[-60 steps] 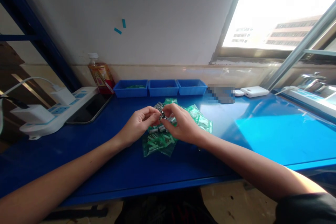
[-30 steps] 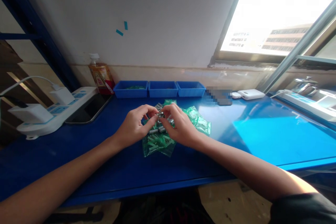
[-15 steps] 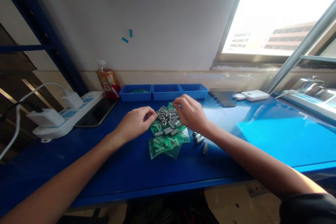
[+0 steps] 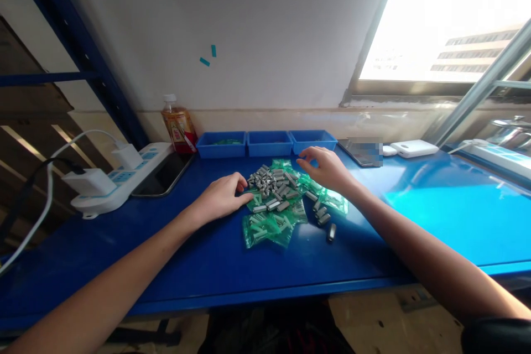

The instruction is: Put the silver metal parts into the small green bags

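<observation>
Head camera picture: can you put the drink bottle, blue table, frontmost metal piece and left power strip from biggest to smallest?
1. Blue table
2. Power strip, helped by its near end being closer
3. Drink bottle
4. Metal piece

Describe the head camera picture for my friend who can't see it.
A left hand and right hand flank a pile of small metal pieces on green plastic bags on a blue table. Three blue bins line the back beside a bottle.
</observation>
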Demonstrator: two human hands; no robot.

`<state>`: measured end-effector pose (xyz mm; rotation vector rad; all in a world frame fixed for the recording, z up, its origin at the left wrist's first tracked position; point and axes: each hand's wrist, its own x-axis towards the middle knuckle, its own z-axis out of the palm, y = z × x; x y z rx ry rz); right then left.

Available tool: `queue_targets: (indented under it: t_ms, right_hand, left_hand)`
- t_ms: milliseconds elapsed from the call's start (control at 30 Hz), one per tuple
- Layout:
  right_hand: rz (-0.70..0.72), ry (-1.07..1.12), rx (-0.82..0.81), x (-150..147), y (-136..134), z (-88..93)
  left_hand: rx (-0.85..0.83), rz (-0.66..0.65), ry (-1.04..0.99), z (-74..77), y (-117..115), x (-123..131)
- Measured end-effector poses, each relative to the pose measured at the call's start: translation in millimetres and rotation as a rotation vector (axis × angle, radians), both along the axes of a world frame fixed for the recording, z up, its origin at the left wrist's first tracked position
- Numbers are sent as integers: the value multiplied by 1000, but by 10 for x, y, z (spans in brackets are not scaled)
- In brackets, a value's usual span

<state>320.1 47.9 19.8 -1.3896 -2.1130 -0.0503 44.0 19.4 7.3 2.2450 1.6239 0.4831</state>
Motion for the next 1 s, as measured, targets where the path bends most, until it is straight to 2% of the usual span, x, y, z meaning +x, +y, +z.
queue_targets:
  t_ms: [167, 300, 433, 667, 733, 867, 933, 1000]
  right_hand:
    - [129, 53, 8, -261, -164, 70]
    - [241, 50, -2, -411, -333, 109]
    - [291, 23, -36, -473, -455, 106]
    - [356, -62, -72, -491, -479, 43]
    - [372, -79, -79, -493, -479, 29]
    - [390, -87, -91, -499, -484, 2]
    - [397, -88, -99, -507, -487, -6]
    - [399, -99, -106, -516, -492, -7]
  left_hand:
    - [40, -32, 4, -50, -55, 56]
    - [-9, 14, -40, -66, -37, 59]
    - [-68, 47, -111, -45, -13, 27]
    - [-226, 70, -422, -99, 92, -55]
    - [-184, 80, -331, -67, 105, -83]
    - [-36, 85, 32, 52, 76, -121]
    - [-67, 58, 73, 75, 66, -122]
    - [-105, 45, 21, 53, 74, -114]
